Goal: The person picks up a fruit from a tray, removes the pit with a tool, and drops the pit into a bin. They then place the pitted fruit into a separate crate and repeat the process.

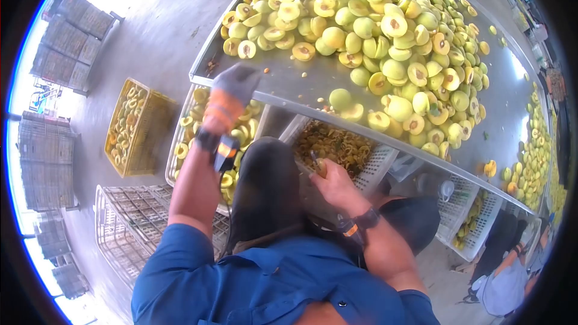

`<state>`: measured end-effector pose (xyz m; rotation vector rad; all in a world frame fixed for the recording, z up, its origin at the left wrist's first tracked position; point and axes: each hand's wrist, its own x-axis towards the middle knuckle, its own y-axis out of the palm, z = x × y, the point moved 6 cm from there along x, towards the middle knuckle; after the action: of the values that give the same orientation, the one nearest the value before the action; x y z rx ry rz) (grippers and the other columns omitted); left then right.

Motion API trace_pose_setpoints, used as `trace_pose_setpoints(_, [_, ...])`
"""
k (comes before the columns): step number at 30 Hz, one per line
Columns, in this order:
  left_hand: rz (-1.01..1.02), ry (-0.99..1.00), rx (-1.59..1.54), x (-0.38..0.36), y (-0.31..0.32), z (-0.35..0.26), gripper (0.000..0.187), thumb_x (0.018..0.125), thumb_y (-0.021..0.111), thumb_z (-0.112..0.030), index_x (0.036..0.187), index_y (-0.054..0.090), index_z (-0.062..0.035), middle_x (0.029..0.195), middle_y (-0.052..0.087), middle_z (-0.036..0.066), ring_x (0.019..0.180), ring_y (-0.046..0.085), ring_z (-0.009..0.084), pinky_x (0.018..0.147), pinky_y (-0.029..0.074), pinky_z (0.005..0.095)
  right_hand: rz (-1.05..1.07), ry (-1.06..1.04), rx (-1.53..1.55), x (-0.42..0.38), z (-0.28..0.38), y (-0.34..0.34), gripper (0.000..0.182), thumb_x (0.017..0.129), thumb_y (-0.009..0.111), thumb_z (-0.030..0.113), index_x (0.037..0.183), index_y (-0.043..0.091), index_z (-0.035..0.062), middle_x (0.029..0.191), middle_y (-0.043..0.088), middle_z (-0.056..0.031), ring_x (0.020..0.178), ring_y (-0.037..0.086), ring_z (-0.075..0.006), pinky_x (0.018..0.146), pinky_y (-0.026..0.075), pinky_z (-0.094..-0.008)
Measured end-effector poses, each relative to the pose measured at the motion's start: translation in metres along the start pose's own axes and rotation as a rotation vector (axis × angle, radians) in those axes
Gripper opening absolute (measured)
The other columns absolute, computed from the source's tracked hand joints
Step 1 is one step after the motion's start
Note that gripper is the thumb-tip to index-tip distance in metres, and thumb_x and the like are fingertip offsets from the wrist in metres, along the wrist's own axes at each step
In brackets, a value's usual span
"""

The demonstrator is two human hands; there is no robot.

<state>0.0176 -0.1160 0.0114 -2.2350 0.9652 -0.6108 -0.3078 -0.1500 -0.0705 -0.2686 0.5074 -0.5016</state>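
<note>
My left hand (236,83), in a grey glove with an orange cuff, is over the near left edge of the metal table (274,78). Its fingers are blurred. Below it stands a white crate of halved yellow-green fruit (244,129). My right hand (338,188) is closed round a small pitting tool (321,168) with a yellowish handle and a thin metal tip, held above my lap. In front of that hand is a white crate of brown pits and scraps (334,147). A large heap of halved fruit (361,24), many with pits showing, covers the table's far part.
A yellow crate of fruit halves (127,123) stands on the floor to the left, near an empty wire-sided crate (129,222). Stacked crates (72,36) line the far left. On the right are more white crates (472,225) and another person's sleeve (503,289).
</note>
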Motion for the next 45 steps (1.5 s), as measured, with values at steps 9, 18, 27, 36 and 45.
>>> trace_pose_setpoints(9, [-0.063, -0.070, 0.199, 0.106, 0.153, -0.010, 0.045, 0.086, 0.081, -0.039, 0.115, 0.074, -0.0050, 0.104, 0.078, 0.020, 0.095, 0.074, 0.0349, 0.086, 0.058, 0.0401, -0.054, -0.042, 0.131, -0.005, 0.017, -0.026, 0.035, 0.094, 0.068, 0.025, 0.110, 0.063, -0.0054, 0.103, 0.070, -0.0322, 0.101, 0.067, -0.0511, 0.089, 0.053, -0.0519])
trace_pose_setpoints(18, [0.282, -0.271, -0.582, 0.024, 0.116, -0.051, 0.031, 0.091, 0.079, -0.006, 0.120, 0.072, 0.0018, 0.100, 0.078, 0.013, 0.074, 0.073, 0.0197, 0.059, 0.060, 0.0342, -0.190, -0.213, 0.300, 0.003, 0.026, -0.053, 0.035, 0.094, 0.067, 0.023, 0.115, 0.066, -0.0037, 0.102, 0.072, -0.0310, 0.102, 0.068, -0.0502, 0.089, 0.054, -0.0498])
trace_pose_setpoints(27, [0.086, -0.299, -0.645, -0.104, 0.114, -0.140, 0.031, 0.087, 0.085, -0.007, 0.110, 0.069, 0.0064, 0.101, 0.075, 0.013, 0.086, 0.072, 0.0170, 0.078, 0.059, 0.0296, -0.388, -0.312, 0.297, -0.014, 0.022, -0.070, 0.030, 0.098, 0.060, 0.021, 0.115, 0.066, -0.0034, 0.101, 0.072, -0.0297, 0.100, 0.069, -0.0483, 0.088, 0.054, -0.0508])
trace_pose_setpoints(36, [0.021, -0.037, -0.496, -0.118, 0.124, -0.146, 0.039, 0.084, 0.083, -0.006, 0.121, 0.071, 0.0001, 0.103, 0.076, 0.012, 0.089, 0.071, 0.0189, 0.079, 0.058, 0.0320, -0.084, -0.031, 0.531, -0.035, 0.026, -0.070, 0.023, 0.096, 0.058, 0.014, 0.106, 0.068, -0.0045, 0.084, 0.070, -0.0161, 0.073, 0.066, -0.0238, 0.071, 0.052, -0.0419])
trace_pose_setpoints(45, [0.154, 0.622, -0.026, -0.101, 0.142, -0.111, 0.036, 0.091, 0.071, -0.005, 0.126, 0.071, -0.0015, 0.124, 0.071, 0.022, 0.106, 0.072, 0.0319, 0.092, 0.058, 0.0383, 0.492, 0.157, 1.011, -0.047, 0.031, -0.029, 0.021, 0.104, 0.058, 0.020, 0.087, 0.048, 0.0133, 0.066, 0.042, 0.0042, 0.050, 0.042, -0.0092, 0.047, 0.034, -0.0314])
